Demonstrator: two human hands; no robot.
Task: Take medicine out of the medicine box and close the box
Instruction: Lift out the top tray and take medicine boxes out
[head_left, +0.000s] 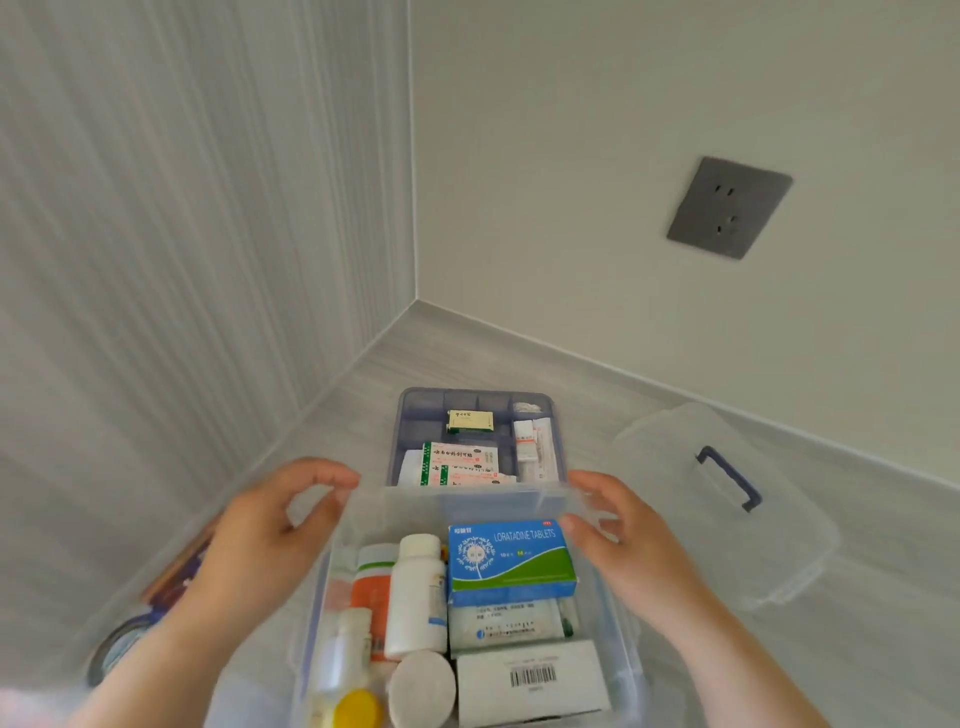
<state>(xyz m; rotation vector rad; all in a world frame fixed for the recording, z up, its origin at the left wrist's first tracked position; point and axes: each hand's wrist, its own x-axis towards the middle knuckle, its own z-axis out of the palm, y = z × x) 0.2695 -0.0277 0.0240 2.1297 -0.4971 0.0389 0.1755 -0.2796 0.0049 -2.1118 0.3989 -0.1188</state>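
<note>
The clear medicine box (467, 499) stands open in front of me. Inside it lie a blue and green Loratadine tablets carton (511, 558), a white bottle (415, 597), an orange-labelled bottle (371, 587), a yellow-capped bottle (358, 706) and a white barcoded carton (530, 680). My left hand (275, 519) curls at the box's far left corner, fingers apart, holding nothing. My right hand (623, 535) is at the far right corner, fingertips against the rim, also holding nothing.
Just behind the box sits a blue compartment tray (415, 410) with plasters and small packets. The clear lid (675, 467) with a blue handle lies to the right. A tape roll (119, 644) is at the left. Walls meet close behind; a grey socket (727, 208) is on the right wall.
</note>
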